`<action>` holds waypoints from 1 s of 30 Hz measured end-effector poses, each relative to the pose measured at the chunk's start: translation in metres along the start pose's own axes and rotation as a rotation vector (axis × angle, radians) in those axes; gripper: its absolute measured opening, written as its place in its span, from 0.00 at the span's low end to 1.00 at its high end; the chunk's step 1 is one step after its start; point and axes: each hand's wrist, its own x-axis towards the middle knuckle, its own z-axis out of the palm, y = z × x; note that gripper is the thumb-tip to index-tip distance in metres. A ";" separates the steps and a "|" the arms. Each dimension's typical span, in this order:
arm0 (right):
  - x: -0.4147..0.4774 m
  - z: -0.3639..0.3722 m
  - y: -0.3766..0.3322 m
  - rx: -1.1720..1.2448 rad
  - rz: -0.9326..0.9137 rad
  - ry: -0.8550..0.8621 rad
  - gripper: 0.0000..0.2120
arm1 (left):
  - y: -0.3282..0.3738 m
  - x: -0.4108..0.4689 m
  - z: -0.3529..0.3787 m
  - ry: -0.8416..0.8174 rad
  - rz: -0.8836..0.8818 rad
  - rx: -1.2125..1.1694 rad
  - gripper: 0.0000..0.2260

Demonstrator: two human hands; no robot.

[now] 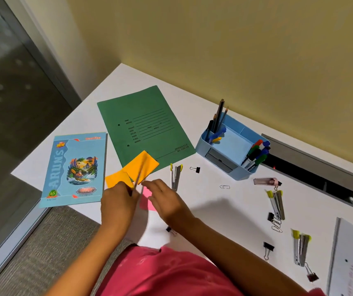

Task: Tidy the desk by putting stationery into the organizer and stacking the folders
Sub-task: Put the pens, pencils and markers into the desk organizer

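Step in hand, as I judge it: gathering sticky notes at lower centre of frame. Left hand (118,199) pinches the orange notes (141,165), which fan upward, blurred, over the lower edge of the green folder (143,127). Right hand (163,196) is over a pink note (147,199), fingers loose and straightish, gripping nothing I can see. Next I'd collect the pink one and carry all to the organizer (202,146), centre right, open middle slot. Staplers (176,176) and clips (197,169) not yet sorted.

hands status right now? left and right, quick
left hand: holding the orange paper.
right hand: open, fingers relaxed over the pink paper; contact cannot be told.
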 end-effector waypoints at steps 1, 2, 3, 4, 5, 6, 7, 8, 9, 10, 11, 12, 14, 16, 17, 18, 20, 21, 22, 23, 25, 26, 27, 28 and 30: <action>-0.002 -0.004 -0.003 -0.016 -0.033 0.037 0.17 | 0.008 -0.009 -0.006 0.005 0.065 -0.028 0.09; -0.004 -0.008 -0.006 -0.050 -0.069 0.082 0.14 | 0.016 -0.017 -0.012 -0.005 0.120 -0.064 0.08; -0.007 -0.011 -0.008 -0.105 -0.115 0.143 0.12 | 0.024 -0.022 -0.018 -0.017 0.165 -0.096 0.07; -0.008 -0.014 -0.008 -0.187 -0.172 0.207 0.10 | 0.031 -0.027 -0.024 -0.023 0.200 -0.121 0.06; -0.011 -0.017 -0.008 -0.271 -0.218 0.262 0.10 | 0.038 -0.029 -0.028 -0.025 0.228 -0.146 0.05; -0.012 -0.022 -0.006 -0.346 -0.236 0.303 0.10 | 0.045 -0.031 -0.032 -0.032 0.247 -0.179 0.05; -0.013 -0.029 -0.004 -0.382 -0.228 0.321 0.11 | 0.051 -0.032 -0.036 -0.044 0.264 -0.226 0.05; -0.014 -0.036 -0.002 -0.384 -0.205 0.342 0.11 | 0.056 -0.033 -0.038 -0.058 0.282 -0.284 0.04; -0.014 -0.043 0.000 -0.324 -0.156 0.370 0.10 | 0.062 -0.033 -0.040 -0.069 0.302 -0.349 0.03; -0.012 -0.052 0.003 -0.220 -0.076 0.414 0.09 | 0.066 -0.033 -0.041 -0.072 0.324 -0.410 0.03; -0.011 -0.061 0.007 -0.103 0.007 0.464 0.07 | 0.070 -0.031 -0.040 -0.067 0.345 -0.455 0.02; -0.008 -0.071 0.010 -0.015 0.074 0.529 0.05 | 0.073 -0.028 -0.037 -0.060 0.365 -0.474 0.02; -0.002 -0.090 0.020 0.039 0.199 0.658 0.03 | 0.076 -0.018 -0.027 -0.054 0.395 -0.455 0.03; 0.006 -0.111 0.032 0.036 0.321 0.773 0.08 | 0.075 -0.007 -0.012 -0.057 0.408 -0.402 0.05; 0.011 -0.121 0.040 0.027 0.377 0.834 0.11 | 0.074 -0.002 -0.004 -0.059 0.415 -0.365 0.05; 0.016 -0.132 0.048 0.024 0.420 0.894 0.14 | 0.072 0.002 0.005 -0.064 0.425 -0.328 0.06; 0.028 -0.153 0.063 0.050 0.440 1.008 0.14 | 0.067 0.006 0.019 -0.084 0.441 -0.270 0.07; 0.034 -0.162 0.069 0.060 0.420 1.062 0.12 | 0.065 0.007 0.024 -0.097 0.445 -0.253 0.07; 0.040 -0.170 0.077 0.054 0.402 1.106 0.10 | 0.063 0.008 0.028 -0.109 0.447 -0.242 0.07; 0.046 -0.176 0.085 0.042 0.400 1.131 0.10 | 0.062 0.008 0.031 -0.123 0.448 -0.235 0.07; 0.056 -0.182 0.100 0.040 0.451 1.096 0.10 | 0.061 0.008 0.035 -0.149 0.446 -0.233 0.07; 0.061 -0.182 0.107 0.053 0.481 1.046 0.10 | 0.061 0.007 0.036 -0.157 0.444 -0.232 0.07; 0.066 -0.180 0.113 0.056 0.504 0.992 0.10 | 0.061 0.007 0.036 -0.161 0.438 -0.232 0.07; 0.069 -0.177 0.118 0.044 0.518 0.942 0.10 | 0.061 0.007 0.037 -0.166 0.430 -0.233 0.07; 0.074 -0.168 0.127 -0.007 0.534 0.866 0.09 | 0.060 0.007 0.038 -0.179 0.414 -0.236 0.07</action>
